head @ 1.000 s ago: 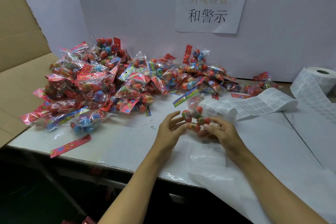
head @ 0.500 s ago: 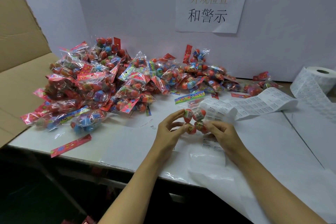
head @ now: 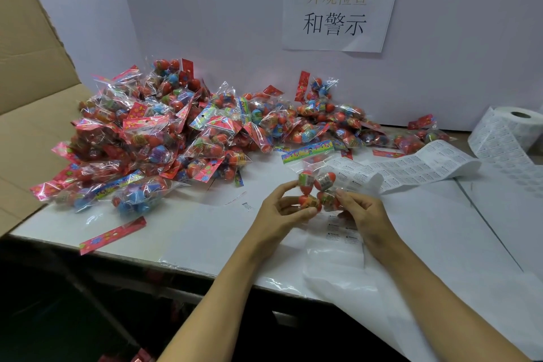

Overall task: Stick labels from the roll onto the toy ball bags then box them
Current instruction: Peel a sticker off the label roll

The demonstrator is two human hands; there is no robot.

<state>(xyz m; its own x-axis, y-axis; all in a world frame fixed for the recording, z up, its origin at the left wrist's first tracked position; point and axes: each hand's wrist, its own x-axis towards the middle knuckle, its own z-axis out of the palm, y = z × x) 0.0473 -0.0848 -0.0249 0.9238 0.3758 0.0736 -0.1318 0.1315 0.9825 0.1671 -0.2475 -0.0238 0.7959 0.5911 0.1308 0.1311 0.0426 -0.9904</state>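
- Both hands meet over the middle of the worktop [head: 205,232], a little in from its front edge, with one bag of toy balls [head: 318,189] held between them.
- The left hand [head: 279,214] grips the bag from the left, thumb under and fingers curled round the lower ball.
- The right hand [head: 363,214] grips it from the right, its fingertips [head: 340,192] pinching the clear wrap against the balls.
- The bag shows four red and green balls bunched in clear film, with its coloured header strip [head: 307,151] lying flat on the worktop behind them.
- Whether a label is already on this bag, I cannot make out; the film is too shiny.
- A big heap of the same bags [head: 164,138] covers the back left part of the worktop, running along the back edge towards the middle.
- A few more bags [head: 423,138] lie at the back edge further right.
- One loose red header strip [head: 113,235] lies alone near the front left corner.
- The label roll [head: 514,129] stands at the back right corner, and its unrolled strip of labels [head: 411,167] trails left across the worktop, ending just behind the right hand.
- A spent sheet of backing paper [head: 338,261] lies under the wrists and hangs over the front edge.
- An open cardboard box [head: 29,114] stands against the left edge of the worktop.
- A paper sign [head: 340,6] with printed characters is taped to the white wall behind.
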